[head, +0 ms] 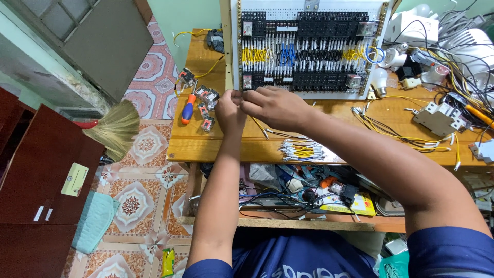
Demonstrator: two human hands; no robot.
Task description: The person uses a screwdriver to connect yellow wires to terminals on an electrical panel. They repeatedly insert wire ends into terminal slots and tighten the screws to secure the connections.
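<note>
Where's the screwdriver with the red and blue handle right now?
In the head view, the screwdriver lies on the wooden workbench near its left edge, just left of the left hand and beside the small loose relays.

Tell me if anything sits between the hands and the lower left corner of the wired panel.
Nothing visible does. The left hand and right hand already meet at that corner of the panel; their fingers touch its edge.

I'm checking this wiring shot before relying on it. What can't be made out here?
- Head view: whatever the left hand and right hand pinch at the wiring panel is covered by their fingers.
- Panel top: cut off by the frame edge.
- Wire bundle: ends too small.
</note>
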